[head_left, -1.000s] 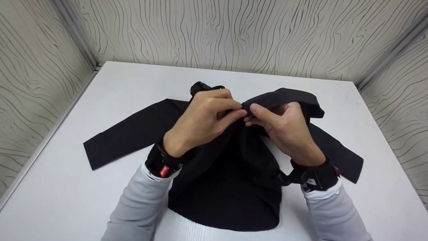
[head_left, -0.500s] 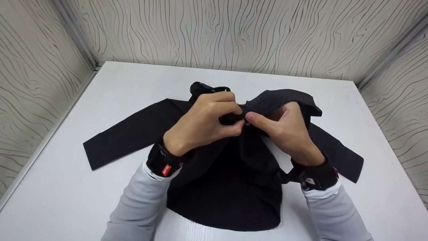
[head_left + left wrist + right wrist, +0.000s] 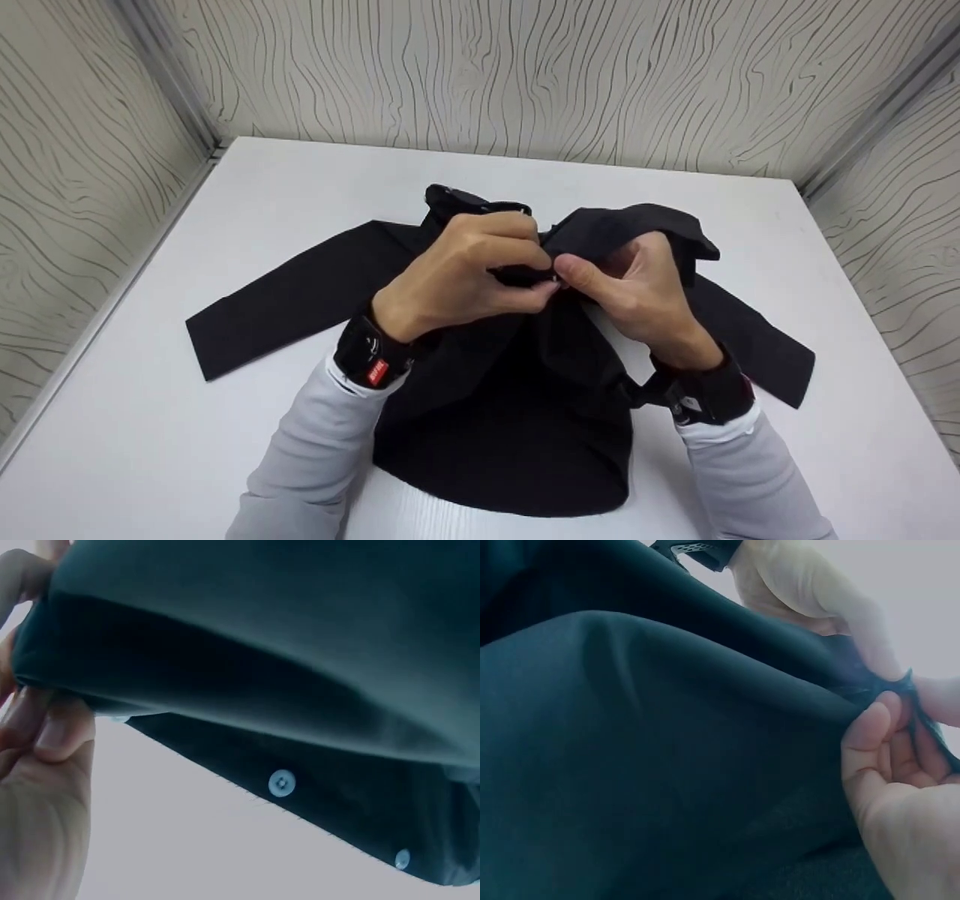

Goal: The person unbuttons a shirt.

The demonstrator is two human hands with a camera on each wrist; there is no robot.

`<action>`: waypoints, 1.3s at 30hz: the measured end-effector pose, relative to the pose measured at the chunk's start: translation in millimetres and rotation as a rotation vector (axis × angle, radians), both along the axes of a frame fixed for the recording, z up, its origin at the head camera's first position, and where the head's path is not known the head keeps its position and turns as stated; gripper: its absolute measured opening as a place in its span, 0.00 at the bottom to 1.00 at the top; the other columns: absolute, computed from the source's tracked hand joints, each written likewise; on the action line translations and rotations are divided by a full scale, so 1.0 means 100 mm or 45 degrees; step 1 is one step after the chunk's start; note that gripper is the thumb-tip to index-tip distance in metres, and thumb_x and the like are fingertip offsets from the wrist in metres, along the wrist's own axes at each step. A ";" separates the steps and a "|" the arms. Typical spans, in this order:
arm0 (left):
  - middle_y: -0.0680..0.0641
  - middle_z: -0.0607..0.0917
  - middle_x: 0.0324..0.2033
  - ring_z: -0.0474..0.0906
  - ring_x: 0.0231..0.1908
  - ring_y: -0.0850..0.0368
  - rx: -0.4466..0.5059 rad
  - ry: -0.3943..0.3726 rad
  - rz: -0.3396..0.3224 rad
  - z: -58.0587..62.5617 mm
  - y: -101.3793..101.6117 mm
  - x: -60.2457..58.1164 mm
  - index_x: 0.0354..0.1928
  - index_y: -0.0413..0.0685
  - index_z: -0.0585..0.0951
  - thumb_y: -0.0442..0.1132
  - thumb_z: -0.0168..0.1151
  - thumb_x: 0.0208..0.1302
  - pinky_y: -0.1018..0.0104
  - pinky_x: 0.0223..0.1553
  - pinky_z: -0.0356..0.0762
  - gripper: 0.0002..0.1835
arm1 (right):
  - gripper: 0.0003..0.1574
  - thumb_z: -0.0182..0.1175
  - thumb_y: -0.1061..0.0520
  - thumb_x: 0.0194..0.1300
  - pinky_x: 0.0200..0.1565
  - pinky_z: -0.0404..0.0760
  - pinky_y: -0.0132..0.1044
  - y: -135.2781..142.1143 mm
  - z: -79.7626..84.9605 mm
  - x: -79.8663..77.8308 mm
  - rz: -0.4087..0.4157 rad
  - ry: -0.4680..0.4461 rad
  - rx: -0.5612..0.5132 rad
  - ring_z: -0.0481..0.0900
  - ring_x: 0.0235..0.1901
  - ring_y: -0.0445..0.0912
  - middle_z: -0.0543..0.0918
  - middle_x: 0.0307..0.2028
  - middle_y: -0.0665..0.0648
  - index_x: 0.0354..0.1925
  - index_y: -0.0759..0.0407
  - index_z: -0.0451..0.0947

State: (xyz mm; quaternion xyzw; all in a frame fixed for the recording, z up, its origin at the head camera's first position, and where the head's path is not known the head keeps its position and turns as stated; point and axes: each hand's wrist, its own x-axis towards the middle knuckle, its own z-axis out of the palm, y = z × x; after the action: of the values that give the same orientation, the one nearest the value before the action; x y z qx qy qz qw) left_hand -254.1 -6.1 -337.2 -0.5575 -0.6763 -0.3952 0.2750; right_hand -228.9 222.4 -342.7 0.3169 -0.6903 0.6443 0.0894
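A black long-sleeved shirt (image 3: pixel 502 457) lies with its hem toward me and its sleeves spread to both sides. My left hand (image 3: pixel 476 262) pinches the shirt's front edge near the upper middle, its thumb low and its fingers curled above. My right hand (image 3: pixel 634 296) meets it there, gripping the other front edge between thumb and fingers. A small pale spot shows between the fingertips. The left wrist view shows a pale button (image 3: pixel 282 783) and another button (image 3: pixel 403 859) along one edge of the cloth. In the right wrist view, both hands hold gathered cloth; folds hide some fingertips.
The shirt's left sleeve (image 3: pixel 292 307) and right sleeve (image 3: pixel 765 349) lie on the white table (image 3: pixel 135 442). Patterned panels (image 3: pixel 480 75) stand behind and at both sides. Black bands (image 3: pixel 375 352) circle both wrists.
My left thumb has moved down, away from the index finger. The pinched cloth sits slightly lower, and the raised flap on the right has sunk a little. Both hands stay close together.
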 end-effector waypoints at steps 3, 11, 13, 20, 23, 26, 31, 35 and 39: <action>0.45 0.79 0.26 0.75 0.28 0.55 0.042 -0.023 -0.034 -0.02 0.02 -0.02 0.32 0.41 0.90 0.29 0.78 0.65 0.64 0.33 0.77 0.05 | 0.03 0.69 0.75 0.71 0.43 0.88 0.35 -0.02 -0.01 0.00 -0.013 0.059 -0.029 0.87 0.35 0.44 0.90 0.34 0.54 0.37 0.77 0.85; 0.46 0.81 0.26 0.74 0.27 0.59 0.017 -0.176 -0.023 0.05 -0.15 -0.07 0.32 0.41 0.89 0.32 0.74 0.71 0.67 0.33 0.74 0.08 | 0.09 0.65 0.71 0.78 0.33 0.89 0.35 -0.03 0.02 -0.01 -0.122 0.027 -0.112 0.88 0.26 0.46 0.90 0.28 0.56 0.36 0.73 0.82; 0.47 0.81 0.27 0.75 0.29 0.59 -0.029 -0.222 0.064 0.10 -0.28 -0.08 0.31 0.42 0.87 0.33 0.71 0.73 0.67 0.34 0.73 0.09 | 0.08 0.62 0.69 0.82 0.35 0.92 0.39 -0.01 0.05 -0.01 -0.128 -0.022 -0.147 0.91 0.27 0.49 0.92 0.31 0.60 0.40 0.73 0.83; 0.47 0.85 0.36 0.82 0.38 0.53 -0.387 -0.458 0.514 0.18 -0.66 -0.08 0.38 0.43 0.88 0.37 0.64 0.77 0.60 0.45 0.81 0.08 | 0.08 0.61 0.65 0.84 0.39 0.95 0.41 0.05 0.12 -0.01 -0.175 -0.086 -0.343 0.96 0.33 0.52 0.93 0.35 0.66 0.44 0.71 0.78; 0.47 0.90 0.44 0.88 0.46 0.50 -0.568 -0.566 0.648 0.17 -0.66 -0.06 0.47 0.45 0.92 0.37 0.64 0.81 0.53 0.53 0.87 0.09 | 0.07 0.60 0.67 0.84 0.42 0.96 0.47 0.07 0.12 -0.02 -0.140 -0.087 -0.401 0.97 0.37 0.56 0.93 0.38 0.69 0.45 0.73 0.76; 0.49 0.93 0.48 0.91 0.51 0.51 -0.675 -0.615 0.637 0.15 -0.55 -0.03 0.53 0.47 0.92 0.36 0.60 0.84 0.51 0.58 0.89 0.12 | 0.08 0.61 0.65 0.85 0.43 0.96 0.47 0.08 0.12 -0.02 -0.181 -0.080 -0.347 0.97 0.38 0.56 0.94 0.40 0.68 0.45 0.72 0.78; 0.52 0.85 0.34 0.84 0.38 0.55 -0.714 -0.598 0.381 0.09 -0.26 0.00 0.43 0.46 0.86 0.42 0.54 0.90 0.57 0.47 0.86 0.15 | 0.10 0.62 0.62 0.85 0.41 0.96 0.46 0.08 0.11 -0.02 -0.241 -0.096 -0.283 0.97 0.37 0.55 0.95 0.40 0.67 0.46 0.71 0.79; 0.56 0.78 0.30 0.78 0.33 0.59 -0.690 -0.671 0.311 0.03 -0.16 -0.04 0.40 0.47 0.84 0.46 0.55 0.91 0.62 0.40 0.80 0.18 | 0.09 0.62 0.64 0.85 0.43 0.96 0.47 0.07 0.11 -0.02 -0.221 -0.095 -0.326 0.97 0.36 0.53 0.94 0.39 0.67 0.47 0.72 0.77; 0.57 0.78 0.28 0.76 0.31 0.61 -0.624 -0.775 0.286 0.01 -0.19 -0.10 0.39 0.49 0.86 0.49 0.60 0.88 0.64 0.38 0.74 0.17 | 0.07 0.62 0.64 0.84 0.44 0.96 0.45 0.06 0.12 -0.02 -0.245 -0.088 -0.348 0.96 0.36 0.50 0.94 0.37 0.65 0.45 0.69 0.76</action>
State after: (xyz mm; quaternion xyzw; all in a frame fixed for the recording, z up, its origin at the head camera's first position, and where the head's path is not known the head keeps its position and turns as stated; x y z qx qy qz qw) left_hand -264.1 -25.6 -336.1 -0.3866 -0.8578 -0.3367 -0.0375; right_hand -231.2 228.7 -330.5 0.2118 -0.6261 0.7311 0.1690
